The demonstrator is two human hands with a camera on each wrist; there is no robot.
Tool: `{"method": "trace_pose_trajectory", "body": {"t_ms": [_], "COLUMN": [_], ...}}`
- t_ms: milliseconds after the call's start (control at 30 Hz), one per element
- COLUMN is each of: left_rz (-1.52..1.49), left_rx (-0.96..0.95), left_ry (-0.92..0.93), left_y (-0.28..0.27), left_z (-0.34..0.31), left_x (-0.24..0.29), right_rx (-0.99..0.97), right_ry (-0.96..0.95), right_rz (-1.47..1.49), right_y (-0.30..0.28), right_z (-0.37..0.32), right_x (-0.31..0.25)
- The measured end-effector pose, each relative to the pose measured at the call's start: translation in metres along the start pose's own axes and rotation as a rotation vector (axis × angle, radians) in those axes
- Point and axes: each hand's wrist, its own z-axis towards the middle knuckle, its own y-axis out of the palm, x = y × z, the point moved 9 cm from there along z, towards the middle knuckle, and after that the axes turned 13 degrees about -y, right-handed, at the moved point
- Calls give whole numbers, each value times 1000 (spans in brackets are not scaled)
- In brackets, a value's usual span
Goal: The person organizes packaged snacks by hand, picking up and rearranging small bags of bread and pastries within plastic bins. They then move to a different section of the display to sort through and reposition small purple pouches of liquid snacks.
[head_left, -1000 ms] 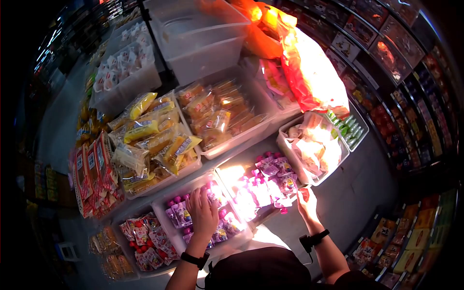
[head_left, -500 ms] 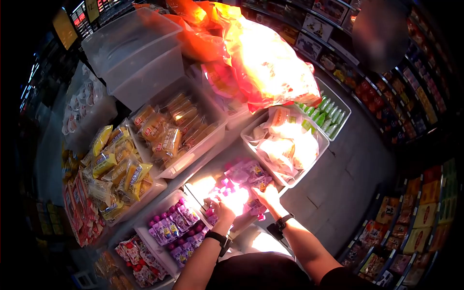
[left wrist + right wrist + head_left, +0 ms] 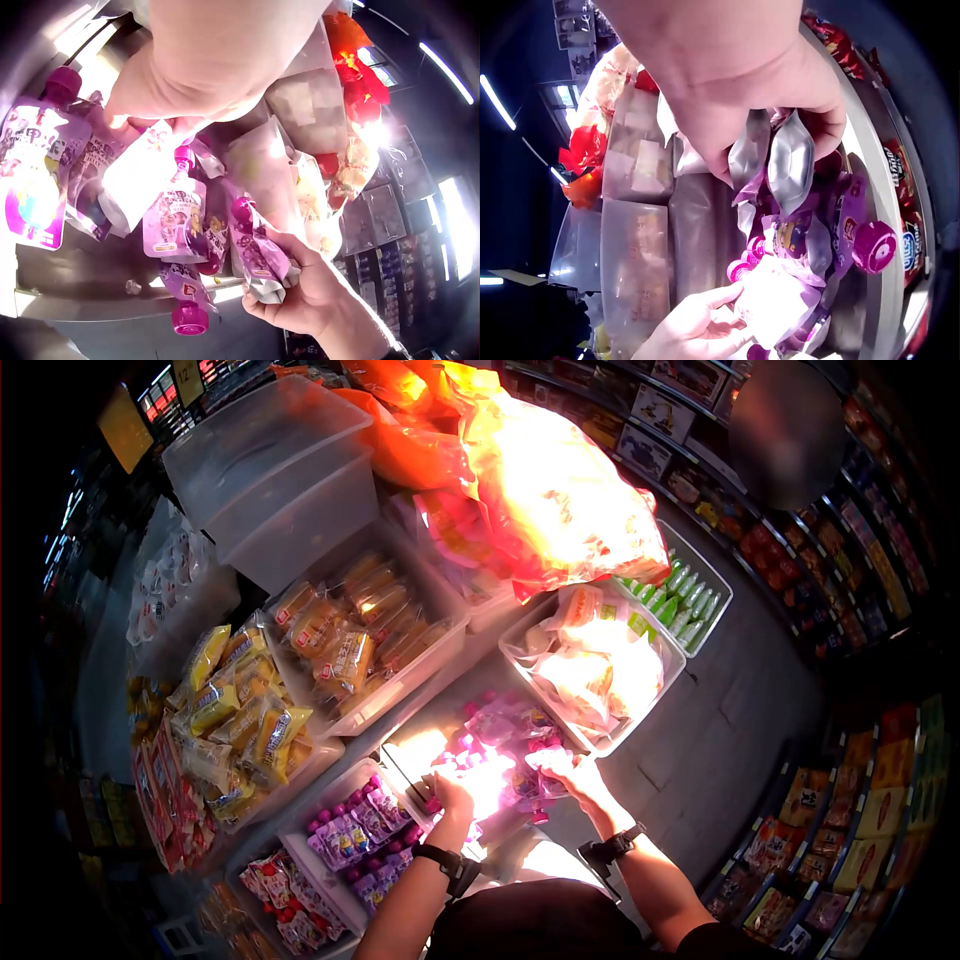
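Purple jelly pouches (image 3: 500, 725) with magenta caps lie piled in a bin, partly washed out by bright light. My left hand (image 3: 455, 792) is at the pile's near left side. Its thumb and fingers pinch a glaring pouch (image 3: 139, 176), seen in the left wrist view. At the pile's right side, my right hand (image 3: 585, 778) grips purple pouches (image 3: 255, 251) by their lower ends, caps pointing up and away from the palm. Two silver pouch bottoms (image 3: 791, 161) show between its fingers in the right wrist view. Other capped pouches (image 3: 34, 172) stand beside the left hand.
Left of the pile, a bin holds neat rows of purple pouches (image 3: 350, 835), with red-capped pouches (image 3: 285, 900) beyond. Behind are bins of wrapped bread (image 3: 345, 655) and yellow packets (image 3: 240, 710). A white-packet bin (image 3: 590, 735) adjoins the right hand; an orange bag (image 3: 570, 490) lies behind.
My left hand has moved from the neatly filled pouch bin to the bright pile on its right. My right hand now holds pouches raised at the pile's right edge. The head view has shifted.
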Motion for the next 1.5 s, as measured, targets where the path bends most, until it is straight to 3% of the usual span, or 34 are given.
{"method": "trace_pose_trajectory", "body": {"t_ms": [33,167,300,333,400,433,500,533,567,667,800,900,933,1067,1167,1200,1300,1400,1500], "left_rz": [-11,-78,-452,-720,-1562,-2117,-2191,-2306,-2374,-2460,-2630,-2387,-2476,-2492,-2408,-2434,-2429,-2528,-2553], "left_rx": [-2,-7,-62,-133,-307,-224,-347,-652,-605,-530,-576,-442,-527,-254,-149,-86,117,219,294], "left_ry": [-1,-1,-5,-23,-91,-70,-18,120,160,-36,408,64,13,158,236,122,2,13,-45], "left_y": [-1,-7,-26,-35,-58,-74,-105,-96,-107,-120,-137,-80,-67,-61,-74,-74,-32,-26,-9], "left_z": [0,-4,-18,-26,-49,-61,-95,-96,-114,-164,-199,-196,-200,-225,-247,-259,-255,-270,-272], "left_x": [-1,-2,-12,-19,-30,-32,-48,-55,-69,-108,-133,-174,-188,-234,-258,-271,-321,-355,-376], "right_rx": [-88,-27,-136,-197,-327,-413,-462,-492,-535,-651,-781,-848,-871,-968,-979,-969,-872,-851,-914], "right_ry": [23,59,54,40,10,-110,-106,-60,-79,-55,-84,-200,-183,-174,-173,-188,-125,79,144], "right_rz": [152,637,752,764,787,785,843,854,816,751,506,121,118,82,73,62,62,-63,-155], "right_y": [8,16,37,46,68,82,108,118,129,174,249,295,309,355,370,374,367,364,371], "right_z": [-8,-30,-46,-49,-52,-59,-72,-75,-75,-90,-115,-138,-142,-158,-163,-162,-145,-148,-124], "right_x": [-3,-10,-46,-52,-67,-97,-125,-127,-129,-145,-148,-160,-154,-147,-137,-135,-103,-66,36]}}
